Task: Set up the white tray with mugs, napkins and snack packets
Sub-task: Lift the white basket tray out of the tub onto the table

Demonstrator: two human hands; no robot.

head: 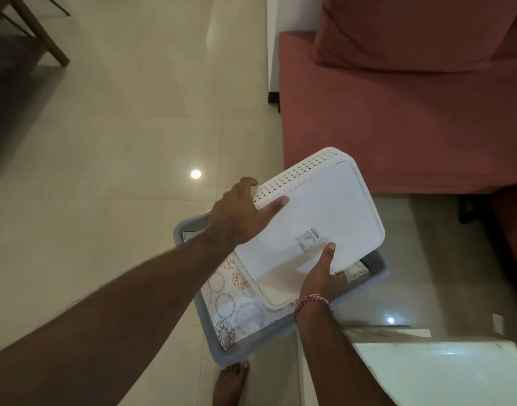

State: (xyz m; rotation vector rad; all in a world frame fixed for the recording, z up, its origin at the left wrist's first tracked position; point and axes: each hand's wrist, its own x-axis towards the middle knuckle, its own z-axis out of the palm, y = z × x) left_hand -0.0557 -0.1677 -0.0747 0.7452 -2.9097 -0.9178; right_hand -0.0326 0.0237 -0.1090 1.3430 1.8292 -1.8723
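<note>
I hold a white tray (324, 212) upside down and tilted, its flat underside with a barcode sticker facing me and its perforated rim on the far left. My left hand (239, 215) grips that rim edge, thumb on the underside. My right hand (321, 273), with a red thread at the wrist, grips the near edge. The tray hovers over a grey tray (377, 271) lined with a patterned paper (231, 303). No mugs, napkins or snack packets are in view.
A glass table top (444, 288) carries the grey tray, which overhangs its left side. A red sofa (398, 112) stands behind. A wooden chair leg (43, 33) is far left on the tiled floor. My bare foot (231, 382) is below.
</note>
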